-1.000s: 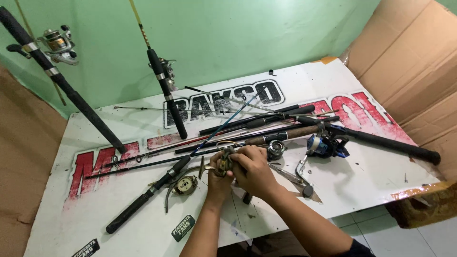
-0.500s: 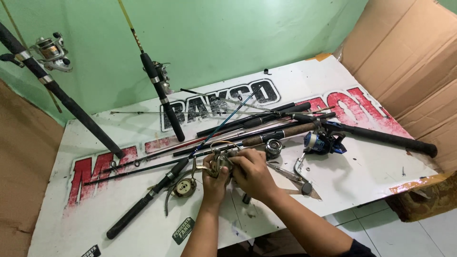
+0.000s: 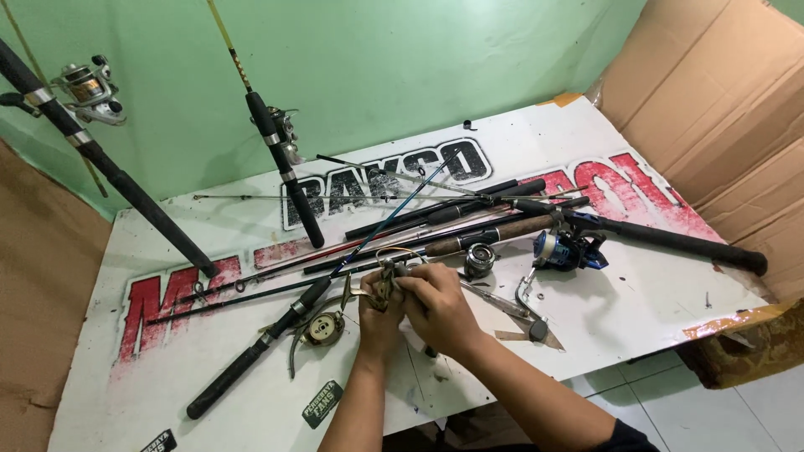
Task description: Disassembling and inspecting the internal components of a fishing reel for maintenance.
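Both my hands meet over the middle of a white printed board (image 3: 209, 368). My left hand (image 3: 378, 316) and my right hand (image 3: 435, 305) together grip a small metal fishing reel (image 3: 385, 280) with a wire bail arm, held just above the board. A loose brass-coloured reel part (image 3: 322, 328) lies left of my left hand. Several fishing rods (image 3: 469, 230) lie crossed on the board beyond my hands.
A blue spinning reel (image 3: 559, 249) on a black rod and a small silver spool (image 3: 480, 258) lie right of my hands. Two rods with reels (image 3: 280, 167) lean against the green wall. Cardboard (image 3: 720, 109) stands at right. Tiled floor shows below the board's front edge.
My hands stay on the small reel and have turned it slightly. The view has shifted a little; the rods on the board have not moved.
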